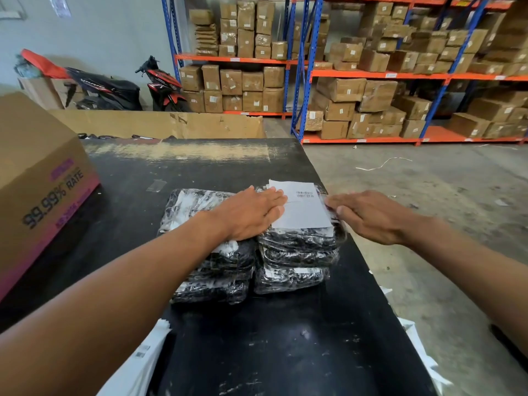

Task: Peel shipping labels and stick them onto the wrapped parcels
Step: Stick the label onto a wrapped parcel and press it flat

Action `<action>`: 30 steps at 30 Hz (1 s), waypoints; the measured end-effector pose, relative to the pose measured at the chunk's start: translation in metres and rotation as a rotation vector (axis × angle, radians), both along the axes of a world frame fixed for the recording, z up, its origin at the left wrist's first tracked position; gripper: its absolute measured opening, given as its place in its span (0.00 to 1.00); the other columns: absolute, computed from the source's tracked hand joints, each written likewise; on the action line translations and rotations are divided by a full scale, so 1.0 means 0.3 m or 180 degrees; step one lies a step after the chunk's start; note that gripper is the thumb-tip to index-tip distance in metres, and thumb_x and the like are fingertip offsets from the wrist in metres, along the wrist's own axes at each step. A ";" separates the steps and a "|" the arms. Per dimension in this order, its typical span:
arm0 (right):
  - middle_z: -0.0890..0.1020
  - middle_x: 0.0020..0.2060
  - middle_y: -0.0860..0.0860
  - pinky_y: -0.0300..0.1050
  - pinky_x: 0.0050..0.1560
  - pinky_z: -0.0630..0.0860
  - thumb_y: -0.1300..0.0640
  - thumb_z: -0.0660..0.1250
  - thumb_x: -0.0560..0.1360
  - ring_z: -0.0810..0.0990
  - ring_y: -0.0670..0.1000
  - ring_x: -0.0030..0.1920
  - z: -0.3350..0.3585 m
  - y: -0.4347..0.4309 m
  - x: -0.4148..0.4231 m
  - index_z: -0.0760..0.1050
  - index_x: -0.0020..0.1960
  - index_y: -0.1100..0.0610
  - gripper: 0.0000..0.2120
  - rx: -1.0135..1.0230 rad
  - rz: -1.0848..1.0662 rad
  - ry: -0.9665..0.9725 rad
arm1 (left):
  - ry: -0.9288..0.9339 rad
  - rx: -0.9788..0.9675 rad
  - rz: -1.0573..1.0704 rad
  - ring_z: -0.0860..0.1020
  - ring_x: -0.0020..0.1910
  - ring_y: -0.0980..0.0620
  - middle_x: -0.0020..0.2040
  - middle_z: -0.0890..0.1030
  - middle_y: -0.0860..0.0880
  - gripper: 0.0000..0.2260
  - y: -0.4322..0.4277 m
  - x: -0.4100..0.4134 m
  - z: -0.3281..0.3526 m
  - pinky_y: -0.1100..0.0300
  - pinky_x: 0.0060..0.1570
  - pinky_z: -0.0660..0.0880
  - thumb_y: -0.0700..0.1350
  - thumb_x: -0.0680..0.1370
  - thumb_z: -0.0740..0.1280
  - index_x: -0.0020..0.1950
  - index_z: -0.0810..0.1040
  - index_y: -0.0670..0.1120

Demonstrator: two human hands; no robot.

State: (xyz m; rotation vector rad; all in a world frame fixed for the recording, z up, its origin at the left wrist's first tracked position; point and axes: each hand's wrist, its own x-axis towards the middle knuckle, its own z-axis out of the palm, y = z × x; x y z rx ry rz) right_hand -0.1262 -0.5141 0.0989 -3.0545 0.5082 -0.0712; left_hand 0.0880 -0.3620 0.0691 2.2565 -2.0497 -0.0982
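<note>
Two stacks of black plastic-wrapped parcels [297,252] lie side by side on a black table [285,338]. A white shipping label [305,207] with a small barcode lies flat on top of the right stack. My left hand [251,215] presses flat with straight fingers across the top parcels, its fingertips on the label's left edge. At the label's right edge, my right hand [371,215] lies flat with its fingertips touching the parcel's rim. The left stack's top parcel [197,204] shows white patches under the wrap.
A large cardboard box [43,184] printed "99.99% RATE" stands at the table's left. White paper sheets [137,364] hang off the near left and right table edges. Behind are a cardboard bin [160,124], parked scooters [163,87] and racks of brown cartons [371,90]. Concrete floor lies to the right.
</note>
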 end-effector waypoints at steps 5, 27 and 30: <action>0.68 0.74 0.55 0.36 0.71 0.54 0.51 0.46 0.83 0.67 0.54 0.73 -0.026 0.072 0.100 0.66 0.75 0.57 0.24 0.0150 0.0242 -0.0102 | 0.0003 -0.0008 0.0053 0.53 0.78 0.55 0.79 0.55 0.51 0.23 0.005 0.002 0.002 0.50 0.76 0.45 0.53 0.85 0.46 0.79 0.56 0.49; 0.58 0.78 0.52 0.36 0.74 0.43 0.48 0.42 0.78 0.55 0.49 0.78 -0.042 0.161 0.004 0.56 0.79 0.58 0.31 0.0124 0.0307 -0.0189 | -0.0064 0.0032 0.0056 0.53 0.78 0.54 0.80 0.55 0.51 0.23 0.002 -0.005 0.011 0.48 0.75 0.44 0.54 0.85 0.47 0.79 0.55 0.49; 0.56 0.79 0.52 0.37 0.74 0.38 0.48 0.40 0.80 0.52 0.49 0.79 -0.109 0.156 -0.058 0.53 0.80 0.57 0.30 -0.0163 0.0533 -0.0052 | -0.0080 0.0082 0.0050 0.53 0.78 0.54 0.80 0.54 0.51 0.24 0.009 -0.007 0.015 0.47 0.75 0.44 0.55 0.84 0.46 0.80 0.54 0.49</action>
